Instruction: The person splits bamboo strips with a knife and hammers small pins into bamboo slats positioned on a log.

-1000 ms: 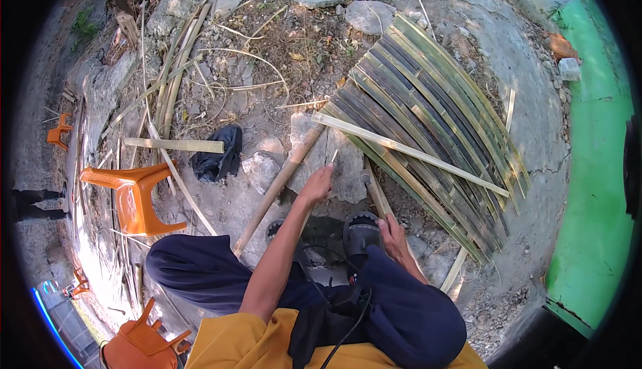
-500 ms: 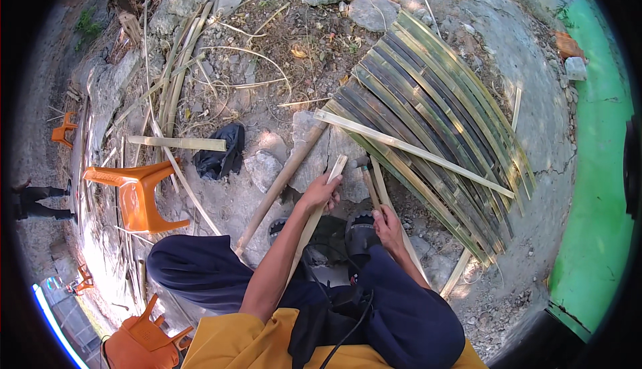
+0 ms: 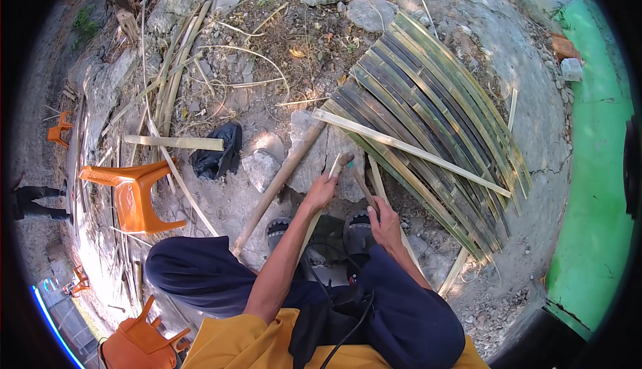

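My left hand (image 3: 321,192) is closed around a pale bamboo slat (image 3: 308,232) near its upper end; the slat runs down past my forearm toward my lap. In my right hand (image 3: 385,222) is a hammer (image 3: 362,186), gripped by its wooden handle. The small dark hammer head is at the slat's upper end, just beyond my left fingers; whether it touches cannot be made out. Right of the hammer, another pale bamboo strip (image 3: 378,180) slants down and passes behind my right hand. A bare wooden pole (image 3: 277,182) lies left of my left hand.
Many green and dark bamboo slats (image 3: 428,128) lie fanned side by side at right, one pale slat (image 3: 414,148) crossing them. A black plastic bag (image 3: 219,150), an orange plastic stool (image 3: 137,198) and loose bamboo strips (image 3: 179,75) are at left. Stones (image 3: 262,170) lie ahead.
My right hand has brought the hammer up and left, so its head is now at the slat's upper end. My left hand still grips the slat.
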### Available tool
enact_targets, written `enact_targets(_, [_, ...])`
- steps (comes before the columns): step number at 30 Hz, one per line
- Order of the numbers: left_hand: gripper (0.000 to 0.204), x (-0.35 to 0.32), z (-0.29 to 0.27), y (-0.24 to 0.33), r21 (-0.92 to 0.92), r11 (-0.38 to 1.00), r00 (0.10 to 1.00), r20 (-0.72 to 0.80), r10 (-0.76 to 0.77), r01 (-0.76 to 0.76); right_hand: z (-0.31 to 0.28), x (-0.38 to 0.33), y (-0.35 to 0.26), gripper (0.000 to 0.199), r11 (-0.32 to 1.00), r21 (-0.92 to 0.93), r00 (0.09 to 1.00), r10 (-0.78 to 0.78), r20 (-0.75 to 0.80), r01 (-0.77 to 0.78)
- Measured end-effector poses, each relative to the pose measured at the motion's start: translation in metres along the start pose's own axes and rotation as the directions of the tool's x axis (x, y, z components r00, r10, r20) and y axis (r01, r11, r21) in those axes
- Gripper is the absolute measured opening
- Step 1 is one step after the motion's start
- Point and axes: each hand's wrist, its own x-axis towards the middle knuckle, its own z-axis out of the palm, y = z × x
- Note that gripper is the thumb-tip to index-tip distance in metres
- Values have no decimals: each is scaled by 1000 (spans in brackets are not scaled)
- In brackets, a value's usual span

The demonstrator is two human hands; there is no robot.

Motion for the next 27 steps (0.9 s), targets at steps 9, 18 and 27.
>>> enact_targets(9, [37, -8, 0, 13, -143, 978, 988, 55, -143, 149, -6, 26, 6, 31, 997, 75, 948, -6, 317, -19])
enact_targets(18, [35, -15, -2, 15, -195, 969, 987, 65, -145, 155, -17, 35, -48, 30, 996, 90, 979, 1, 203, -20])
enact_targets(27, [30, -11, 0, 14, -250, 938, 969, 120, -215, 239, 4, 26, -5, 21, 995, -92, 960, 49, 276, -24])
